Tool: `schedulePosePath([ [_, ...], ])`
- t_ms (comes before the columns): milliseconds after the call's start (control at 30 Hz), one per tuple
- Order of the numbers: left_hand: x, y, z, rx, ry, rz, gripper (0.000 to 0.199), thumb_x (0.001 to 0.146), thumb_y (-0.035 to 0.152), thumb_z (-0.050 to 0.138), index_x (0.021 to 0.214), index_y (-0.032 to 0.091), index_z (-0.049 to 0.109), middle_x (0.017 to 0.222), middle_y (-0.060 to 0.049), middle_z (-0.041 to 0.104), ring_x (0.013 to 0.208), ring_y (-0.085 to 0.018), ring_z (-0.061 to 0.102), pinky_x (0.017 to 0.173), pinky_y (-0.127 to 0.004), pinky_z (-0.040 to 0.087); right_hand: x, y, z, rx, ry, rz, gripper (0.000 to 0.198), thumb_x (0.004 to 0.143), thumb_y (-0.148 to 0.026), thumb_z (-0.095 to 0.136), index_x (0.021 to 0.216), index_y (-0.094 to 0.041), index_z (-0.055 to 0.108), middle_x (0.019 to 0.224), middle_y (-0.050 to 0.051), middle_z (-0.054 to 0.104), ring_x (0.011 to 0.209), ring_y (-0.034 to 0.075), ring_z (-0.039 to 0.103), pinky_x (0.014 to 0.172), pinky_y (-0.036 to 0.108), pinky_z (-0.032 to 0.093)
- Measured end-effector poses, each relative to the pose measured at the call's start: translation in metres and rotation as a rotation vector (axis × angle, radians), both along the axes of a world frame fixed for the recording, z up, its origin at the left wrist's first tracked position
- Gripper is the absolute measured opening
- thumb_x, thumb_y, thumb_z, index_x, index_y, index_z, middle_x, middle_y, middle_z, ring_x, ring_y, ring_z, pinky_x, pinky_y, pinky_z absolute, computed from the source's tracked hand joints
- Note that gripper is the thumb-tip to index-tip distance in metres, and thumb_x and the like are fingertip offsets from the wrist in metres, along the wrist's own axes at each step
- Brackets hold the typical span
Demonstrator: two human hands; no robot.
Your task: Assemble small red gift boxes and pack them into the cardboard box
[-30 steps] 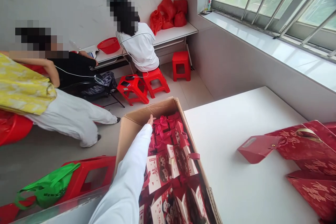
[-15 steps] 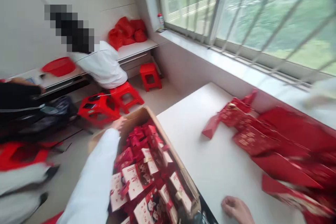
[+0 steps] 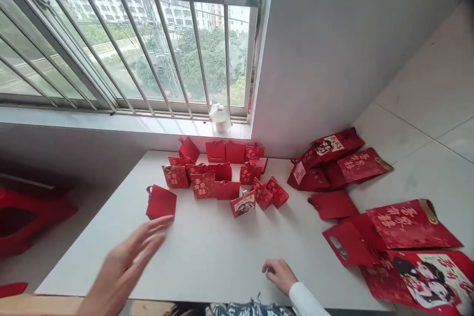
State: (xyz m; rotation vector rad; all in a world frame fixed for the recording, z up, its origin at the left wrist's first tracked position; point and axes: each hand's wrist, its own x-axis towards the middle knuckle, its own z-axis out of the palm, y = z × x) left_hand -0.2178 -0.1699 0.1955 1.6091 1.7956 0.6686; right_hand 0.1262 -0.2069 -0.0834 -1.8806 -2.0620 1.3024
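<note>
Red bag (image 3: 163, 202), handle loop (image 3: 148, 189) leftward

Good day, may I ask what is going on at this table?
A person is at a white table. Their left hand is stretched out, open, at a red bag on the left; whether it touches is unclear. Their right hand, loosely curled, is near the front edge with nothing visible in it. Small red bags stand grouped toward the window, and others lie at the right.
</note>
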Motion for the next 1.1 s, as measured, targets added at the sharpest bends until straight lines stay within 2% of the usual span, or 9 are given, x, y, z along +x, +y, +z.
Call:
schedulePosePath([
  [33,0.028,0.011,-0.004,0.012,-0.04,-0.026,0.037,0.08,0.064,0.043,0.113,0.052,0.054,0.116,0.012,0.063,0.11,-0.021,0.059,0.092,-0.038,0.051,0.018,-0.002,0.002,0.011,0.0,-0.029,0.031,0.071,-0.012,0.046,0.086,-0.023,0.07,0.075,-0.001,0.069,0.074,0.014,0.061,0.07,0.02,0.04],
  [100,0.091,0.034,-0.022,-0.032,-0.118,-0.218,0.038,0.083,0.055,0.043,0.113,0.038,0.059,0.118,0.004,0.063,0.109,-0.02,0.059,0.091,-0.034,0.051,0.05,-0.006,0.002,0.027,-0.001,-0.088,0.029,0.073,-0.013,0.043,0.087,-0.022,0.068,0.075,0.0,0.068,0.073,0.015,0.06,0.069,0.021,0.04],
  [200,0.173,0.059,-0.061,-0.145,-0.04,-0.483,0.036,0.085,0.042,0.045,0.114,0.027,0.059,0.12,-0.003,0.062,0.105,-0.019,0.061,0.088,-0.03,0.051,0.088,-0.018,-0.003,0.049,0.026,-0.218,0.026,0.074,-0.016,0.042,0.084,-0.022,0.065,0.072,0.0,0.066,0.071,0.015,0.06,0.069,0.022,0.041],
  [267,0.204,0.062,-0.085,-0.263,0.072,-0.618,0.032,0.081,0.036,0.054,0.11,0.023,0.062,0.113,-0.005,0.065,0.097,-0.02,0.063,0.084,-0.03,0.051,0.105,-0.029,-0.008,0.063,0.079,-0.332,0.022,0.073,-0.019,0.044,0.081,-0.023,0.064,0.07,-0.001,0.066,0.07,0.015,0.061,0.069,0.022,0.042],
  [333,0.216,0.061,-0.103,-0.338,0.152,-0.676,0.03,0.076,0.032,0.062,0.104,0.022,0.066,0.108,-0.006,0.068,0.094,-0.022,0.064,0.082,-0.031,0.05,0.115,-0.038,-0.013,0.062,0.122,-0.424,0.02,0.071,-0.022,0.045,0.078,-0.023,0.064,0.07,-0.001,0.067,0.07,0.015,0.062,0.07,0.022,0.043],
  [500,0.202,0.066,-0.13,-0.436,0.308,-0.564,0.027,0.077,0.029,0.065,0.103,0.019,0.067,0.103,-0.01,0.069,0.098,-0.025,0.063,0.084,-0.034,0.049,0.121,-0.04,-0.017,0.033,0.163,-0.49,0.022,0.068,-0.027,0.046,0.079,-0.022,0.065,0.072,0.001,0.069,0.071,0.017,0.064,0.07,0.025,0.046],
  [667,0.165,0.076,-0.152,-0.51,0.431,-0.341,0.029,0.084,0.029,0.06,0.109,0.014,0.061,0.109,-0.01,0.065,0.105,-0.022,0.06,0.093,-0.041,0.046,0.106,-0.011,-0.009,0.069,0.223,-0.471,0.026,0.066,-0.035,0.048,0.08,-0.022,0.065,0.071,0.001,0.068,0.07,0.019,0.065,0.071,0.03,0.048],
  [867,0.129,0.067,-0.16,-0.56,0.424,-0.207,0.031,0.087,0.032,0.058,0.11,0.012,0.059,0.108,-0.009,0.065,0.101,-0.019,0.061,0.092,-0.04,0.046,0.084,0.056,0.023,0.272,0.249,-0.521,0.036,0.074,-0.043,0.044,0.097,-0.019,0.059,0.081,0.004,0.066,0.07,0.017,0.063,0.072,0.031,0.05],
  [1100,0.115,0.052,-0.173,-0.547,0.336,-0.149,0.031,0.082,0.033,0.059,0.109,0.017,0.062,0.107,-0.008,0.068,0.102,-0.018,0.062,0.087,-0.027,0.046,0.04,0.135,0.061,0.545,0.162,-0.478,0.038,0.074,-0.038,0.054,0.107,-0.019,0.054,0.101,0.008,0.06,0.076,0.019,0.059,0.073,0.036,0.049],
])
